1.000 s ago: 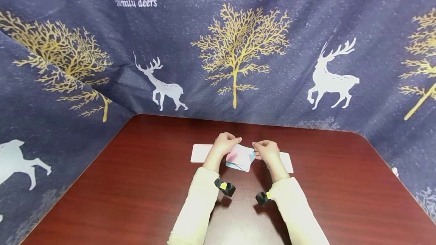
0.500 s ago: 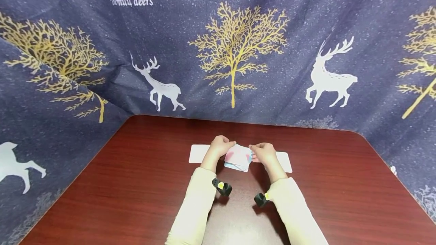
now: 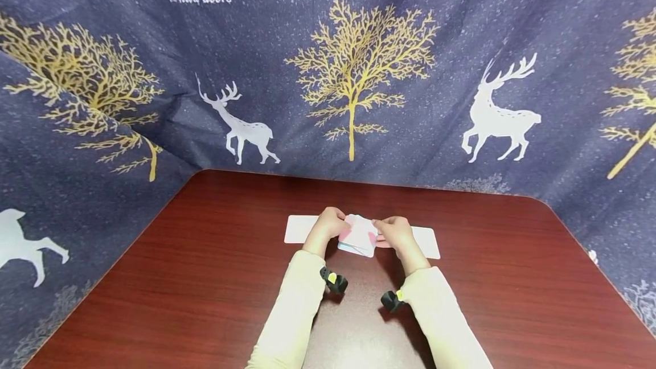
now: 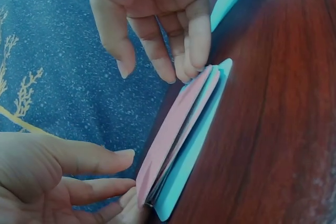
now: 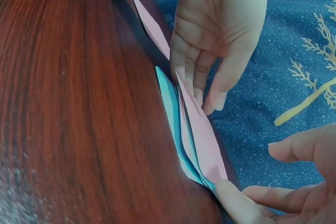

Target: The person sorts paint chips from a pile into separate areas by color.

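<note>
A loose stack of thin cards (image 3: 359, 232) lies mid-table, white with pink patches from above. Its layers fan slightly apart, and a light blue card (image 4: 184, 182) juts out at the bottom on the near side. At the stack's left end is my left hand (image 3: 329, 224), its fingers touching the card edges and its thumb raised off them in the left wrist view. My right hand (image 3: 398, 233) faces it from the right end, fingertips against the edges, thumb (image 5: 289, 150) lifted apart in the right wrist view. The stack sits between both hands' fingers.
One white card or pile (image 3: 299, 229) lies left of the left hand, another (image 3: 426, 242) beyond the right hand. The reddish-brown table (image 3: 230, 278) ends at a dark blue cloth (image 3: 307, 147) with deer and trees. Black wrist cameras (image 3: 335, 282) hang under both sleeves.
The hands have closed in on the stack from both ends. Its upper cards have become more even, and the blue corner that showed at the right is no longer visible from above.
</note>
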The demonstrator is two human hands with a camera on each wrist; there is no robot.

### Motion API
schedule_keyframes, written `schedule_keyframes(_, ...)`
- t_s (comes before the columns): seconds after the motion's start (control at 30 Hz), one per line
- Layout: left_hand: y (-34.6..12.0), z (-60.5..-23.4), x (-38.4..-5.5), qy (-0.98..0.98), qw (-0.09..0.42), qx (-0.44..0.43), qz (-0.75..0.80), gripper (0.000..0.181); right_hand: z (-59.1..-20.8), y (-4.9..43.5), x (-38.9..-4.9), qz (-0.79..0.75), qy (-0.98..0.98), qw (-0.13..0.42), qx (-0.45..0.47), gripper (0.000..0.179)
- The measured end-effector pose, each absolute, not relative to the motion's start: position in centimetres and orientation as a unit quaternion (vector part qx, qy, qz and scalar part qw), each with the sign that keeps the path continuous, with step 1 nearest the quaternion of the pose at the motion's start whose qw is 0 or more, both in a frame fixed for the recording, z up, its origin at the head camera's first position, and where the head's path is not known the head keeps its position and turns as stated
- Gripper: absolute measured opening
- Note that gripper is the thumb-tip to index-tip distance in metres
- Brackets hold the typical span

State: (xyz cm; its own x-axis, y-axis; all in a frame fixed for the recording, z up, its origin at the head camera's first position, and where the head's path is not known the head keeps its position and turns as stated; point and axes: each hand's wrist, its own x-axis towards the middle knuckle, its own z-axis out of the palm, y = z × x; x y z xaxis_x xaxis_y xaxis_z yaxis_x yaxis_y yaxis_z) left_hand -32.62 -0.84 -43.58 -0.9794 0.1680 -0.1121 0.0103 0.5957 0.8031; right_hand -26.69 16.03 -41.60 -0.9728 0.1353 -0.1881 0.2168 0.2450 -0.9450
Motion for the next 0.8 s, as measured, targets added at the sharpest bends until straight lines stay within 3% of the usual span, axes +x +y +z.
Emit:
schedule_keyframes(0.23,-0.8,-41.4,-30.2,0.9,0.064,0.039,0.429,0.026,-41.7,16.0,-26.7,-0.607,0.785,0.036,0.115,0.036)
schedule_keyframes(0.8,-0.6,-41.6,-30.5,0.895,0.074,0.028,0.439,0.035,-41.6,16.0,-26.7,-0.587,0.801,0.038,0.114,0.035)
